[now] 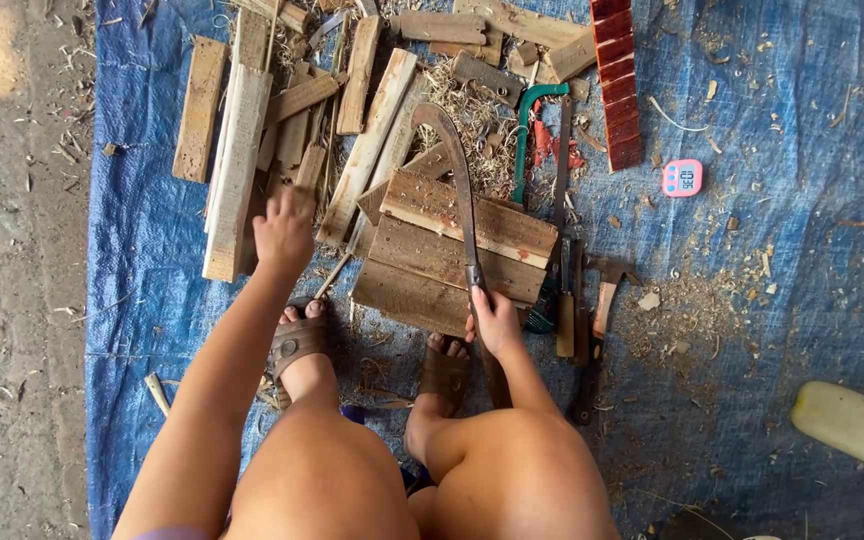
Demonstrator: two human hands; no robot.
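My right hand (497, 322) grips the handle of a long curved machete (459, 180), whose blade lies across a small slatted wooden pallet (422, 265) in front of my feet. My left hand (285, 228) reaches out over a pile of wooden slats (242, 140), fingers curled on the end of a short wooden piece (309, 168); it looks blurred with motion. I am squatting in brown sandals on a blue tarp (792, 230).
A green-framed hacksaw (530, 125), a hammer (604, 295) and other hand tools lie right of the pallet. A stack of red-brown blocks (617, 80) and a pink timer (682, 178) are beyond. Wood shavings litter the tarp. A pale board (857, 425) is at right.
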